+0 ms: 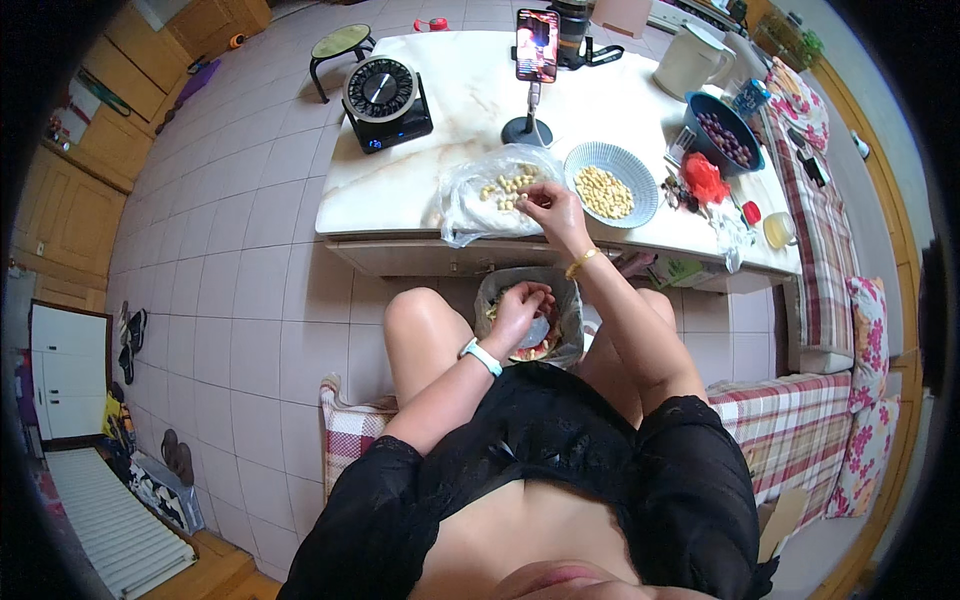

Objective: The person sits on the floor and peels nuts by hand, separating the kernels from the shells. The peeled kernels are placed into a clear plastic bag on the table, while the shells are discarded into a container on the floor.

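Observation:
My right hand point(559, 214) reaches over a clear plastic bag point(466, 201) on the table's near edge. Its thumb and forefinger are pinched together at a pale round seed point(523, 198). More of these seeds, possibly lotus seeds, are spread on the bag. Just right of that hand stands a ribbed blue-grey bowl point(643, 174) with many pale yellow seeds point(602, 192) in it. Lower down, my left hand point(521, 311) hovers with curled fingers above a lined waste bin point(571, 319) between the knees. Whatever those fingers may hold is hidden. Scraps and watermelon rind lie in the bin.
A phone point(537, 45) on a stand and a small black fan point(386, 105) occupy the marble-look table point(375, 191). Toward the right are a blue basin of grapes point(724, 139), a red plastic bag point(705, 178), a glass cup point(778, 229) and a cream jug point(691, 61).

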Demonstrator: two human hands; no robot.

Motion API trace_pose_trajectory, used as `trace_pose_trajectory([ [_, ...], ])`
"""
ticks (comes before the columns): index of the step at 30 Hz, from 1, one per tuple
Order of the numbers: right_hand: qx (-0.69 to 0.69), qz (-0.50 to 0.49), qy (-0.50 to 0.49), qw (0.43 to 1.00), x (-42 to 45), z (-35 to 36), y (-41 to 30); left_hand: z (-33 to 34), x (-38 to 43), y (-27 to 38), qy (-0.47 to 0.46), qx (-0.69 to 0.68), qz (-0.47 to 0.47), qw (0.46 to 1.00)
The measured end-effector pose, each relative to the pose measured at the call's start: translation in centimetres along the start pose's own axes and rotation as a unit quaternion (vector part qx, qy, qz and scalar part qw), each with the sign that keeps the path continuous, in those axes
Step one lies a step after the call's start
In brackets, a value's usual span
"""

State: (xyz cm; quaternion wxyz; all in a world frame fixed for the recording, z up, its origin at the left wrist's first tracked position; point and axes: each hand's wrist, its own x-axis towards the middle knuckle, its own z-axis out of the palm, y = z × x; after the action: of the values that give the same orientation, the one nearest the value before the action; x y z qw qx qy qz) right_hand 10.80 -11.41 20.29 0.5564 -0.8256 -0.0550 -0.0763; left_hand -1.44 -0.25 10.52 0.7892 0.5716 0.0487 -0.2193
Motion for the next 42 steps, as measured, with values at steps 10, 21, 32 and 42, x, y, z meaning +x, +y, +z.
trace_pose_trajectory([
  [10,-0.164,-0.116,-0.020,0.979,-10.5,-3.8,2.0,-0.8,-0.1,-0.2,-0.012,-0.052,0.030,0.998],
  [21,-0.127,-0.050,-0.047,0.989,-15.7,-2.2,5.7,-1.5,-1.2,-2.0,-0.068,-0.094,-0.059,0.991],
  [32,-0.103,-0.092,-0.046,0.989,-15.9,-1.6,6.5,-2.0,-1.5,-2.4,-0.044,-0.064,-0.047,0.996],
  [42,-0.128,-0.081,-0.007,0.988,-15.9,-0.7,6.2,-2.1,-0.6,-3.1,-0.039,-0.070,-0.029,0.996],
])
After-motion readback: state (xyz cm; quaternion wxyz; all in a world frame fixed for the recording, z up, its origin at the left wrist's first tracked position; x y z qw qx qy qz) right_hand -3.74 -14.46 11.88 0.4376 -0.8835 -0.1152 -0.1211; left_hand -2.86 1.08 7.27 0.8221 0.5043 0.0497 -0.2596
